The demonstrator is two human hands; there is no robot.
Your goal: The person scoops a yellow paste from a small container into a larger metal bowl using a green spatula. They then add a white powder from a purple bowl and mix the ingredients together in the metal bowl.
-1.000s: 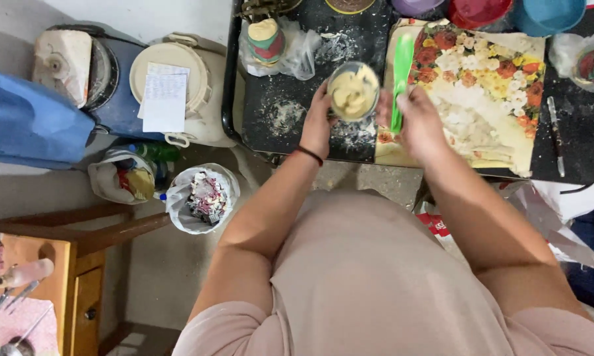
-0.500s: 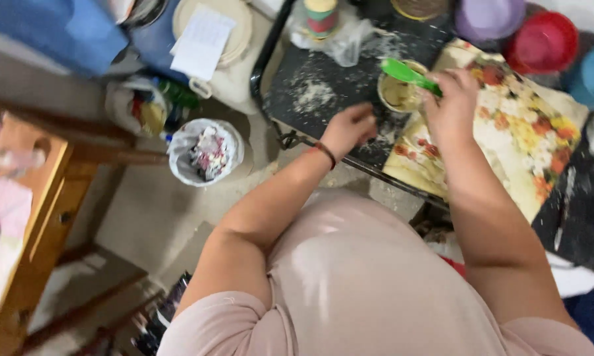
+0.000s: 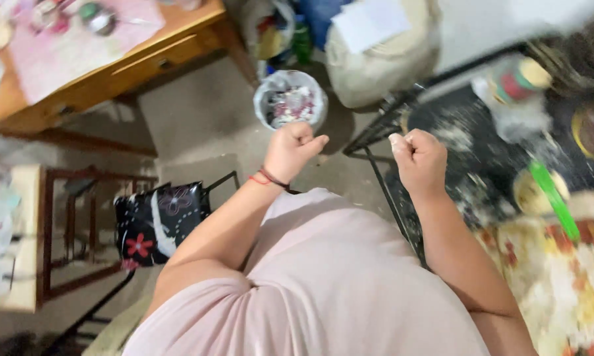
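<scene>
1. Left hand (image 3: 291, 150) is seen curled into a loose fist, empty, raised over the floor above a white bin (image 3: 290, 99) of scraps.
2. Right hand (image 3: 419, 158) is clenched, nothing visibly held, at the edge of the floured black table (image 3: 461, 145).
3. A green spatula (image 3: 554, 200) is laid across a small bowl (image 3: 533, 192), well apart from both hands.

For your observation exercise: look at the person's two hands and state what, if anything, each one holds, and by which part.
Both the left hand and the right hand are curled into loose fists in the air, away from the black table. Nothing shows in either; something small inside cannot be ruled out.
</scene>
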